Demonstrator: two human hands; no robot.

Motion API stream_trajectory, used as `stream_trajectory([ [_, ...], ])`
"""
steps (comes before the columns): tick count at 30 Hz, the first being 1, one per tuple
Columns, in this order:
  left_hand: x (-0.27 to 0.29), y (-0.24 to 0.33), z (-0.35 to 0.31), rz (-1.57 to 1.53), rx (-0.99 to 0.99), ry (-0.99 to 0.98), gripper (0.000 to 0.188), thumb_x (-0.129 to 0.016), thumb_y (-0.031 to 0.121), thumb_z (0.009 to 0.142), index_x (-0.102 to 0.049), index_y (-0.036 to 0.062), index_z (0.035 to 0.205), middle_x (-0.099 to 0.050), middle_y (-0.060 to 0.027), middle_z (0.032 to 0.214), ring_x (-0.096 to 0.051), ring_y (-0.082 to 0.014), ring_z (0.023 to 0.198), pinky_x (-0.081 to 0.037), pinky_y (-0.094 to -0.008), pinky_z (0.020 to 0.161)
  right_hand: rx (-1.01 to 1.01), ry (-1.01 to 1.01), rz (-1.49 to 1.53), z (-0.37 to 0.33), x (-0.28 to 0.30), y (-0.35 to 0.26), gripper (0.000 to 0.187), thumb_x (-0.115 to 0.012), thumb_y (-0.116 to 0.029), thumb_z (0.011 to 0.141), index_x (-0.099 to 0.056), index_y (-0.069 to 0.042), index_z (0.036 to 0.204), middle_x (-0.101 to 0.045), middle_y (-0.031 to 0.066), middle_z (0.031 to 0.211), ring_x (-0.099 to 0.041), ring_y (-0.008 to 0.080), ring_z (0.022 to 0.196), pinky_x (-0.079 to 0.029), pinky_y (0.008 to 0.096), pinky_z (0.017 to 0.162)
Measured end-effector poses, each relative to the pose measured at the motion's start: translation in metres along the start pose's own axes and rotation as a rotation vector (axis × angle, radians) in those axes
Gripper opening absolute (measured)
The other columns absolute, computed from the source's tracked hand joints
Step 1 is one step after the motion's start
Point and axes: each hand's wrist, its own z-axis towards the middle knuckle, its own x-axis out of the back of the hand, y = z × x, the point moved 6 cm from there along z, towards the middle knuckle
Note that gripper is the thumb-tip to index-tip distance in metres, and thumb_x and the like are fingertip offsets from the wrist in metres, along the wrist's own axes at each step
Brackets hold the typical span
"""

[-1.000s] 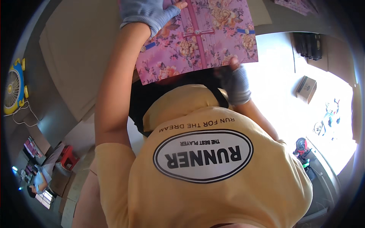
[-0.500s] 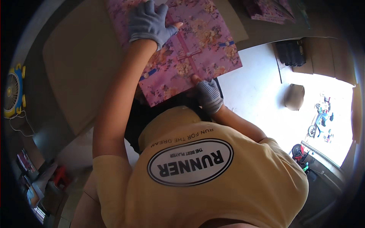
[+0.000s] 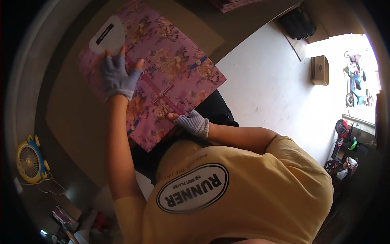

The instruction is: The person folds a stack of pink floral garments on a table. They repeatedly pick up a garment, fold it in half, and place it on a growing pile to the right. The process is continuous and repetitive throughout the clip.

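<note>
A flat, stiff-looking pink piece with a flower print (image 3: 172,61) lies at a slant on the tan board before me. A pink ribbon with a bow (image 3: 162,93) runs along its middle, and a blue band marks each side. Near its far left end is a white rounded patch (image 3: 118,36) with a black bar. My left hand (image 3: 118,79), in a grey fingerless glove, rests flat on the piece with fingers spread, just below the patch. At the near edge my right hand (image 3: 194,124), gloved alike, pinches the piece, thumb on top and fingers hidden underneath.
The tan board (image 3: 61,105) lies on a dark table. Another pink floral item (image 3: 233,4) is at the top edge. A blue and yellow fan (image 3: 30,160) with a cord stands at left. At right are a cardboard box (image 3: 320,70) on the pale floor and scooters (image 3: 355,87) outside.
The view has shifted, and the pink piece now sits lower and further left, more slanted. Its white patch has come into sight. Both hands remain on it.
</note>
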Motion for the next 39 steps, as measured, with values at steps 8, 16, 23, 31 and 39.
stream_trajectory([
  [8, 0.015, 0.008, 0.017, 0.083, 0.111, -0.068, 0.060, -0.058, 0.061, 0.081, -0.054, 0.0199, 0.124, -0.050, -0.0183, 0.124, -0.046, -0.0367, 0.117, -0.038, -0.0472, 0.098, -0.116, -0.070, -0.099, -0.004, -0.001, -0.003, 0.031, -0.062, -0.031, 0.092, -0.061, -0.006, 0.111, -0.069, 0.0099, 0.075, -0.067, 0.0202, 0.064, -0.054, 0.0308, 0.056],
  [16, 0.053, 0.016, 0.006, -0.258, -0.057, 0.310, 0.056, -0.057, 0.041, 0.091, -0.046, 0.0045, 0.132, -0.043, -0.0241, 0.136, -0.039, -0.0422, 0.127, -0.034, -0.0521, 0.102, 0.693, 0.053, -0.559, -0.039, 0.032, -0.084, 0.041, -0.059, -0.009, 0.084, -0.055, -0.006, 0.125, -0.058, 0.0105, 0.117, -0.055, 0.0222, 0.106, -0.044, 0.0323, 0.090],
  [23, 0.113, 0.055, 0.000, -0.303, -0.148, 0.426, 0.057, -0.056, 0.030, 0.092, -0.039, 0.0029, 0.139, -0.031, -0.0236, 0.146, -0.032, -0.0417, 0.134, -0.028, -0.0520, 0.107, 1.691, 0.444, -1.331, -0.081, 0.107, -0.309, 0.061, -0.064, -0.009, 0.072, -0.052, -0.004, 0.131, -0.065, 0.0059, 0.087, -0.061, 0.0237, 0.078, -0.048, 0.0348, 0.070],
  [31, 0.065, 0.094, -0.015, -0.123, -0.286, 0.054, 0.059, -0.061, 0.025, 0.083, -0.043, 0.0093, 0.137, -0.030, -0.0229, 0.146, -0.029, -0.0437, 0.135, -0.030, -0.0545, 0.106, 0.389, 0.342, 0.303, 0.118, 0.244, -0.382, 0.020, -0.058, -0.025, 0.089, -0.061, -0.005, 0.091, -0.069, 0.0128, 0.081, -0.066, 0.0214, 0.063, -0.053, 0.0320, 0.052],
  [39, 0.049, 0.053, -0.051, -0.244, -0.063, -0.058, 0.052, -0.057, 0.027, 0.086, -0.047, 0.0083, 0.134, -0.035, -0.0241, 0.142, -0.034, -0.0442, 0.130, -0.031, -0.0530, 0.105, 0.335, 0.320, 0.370, 0.114, 0.228, -0.356, 0.036, -0.060, -0.034, 0.092, -0.059, 0.001, 0.101, -0.068, 0.0177, 0.092, -0.067, 0.0262, 0.075, -0.056, 0.0343, 0.068],
])
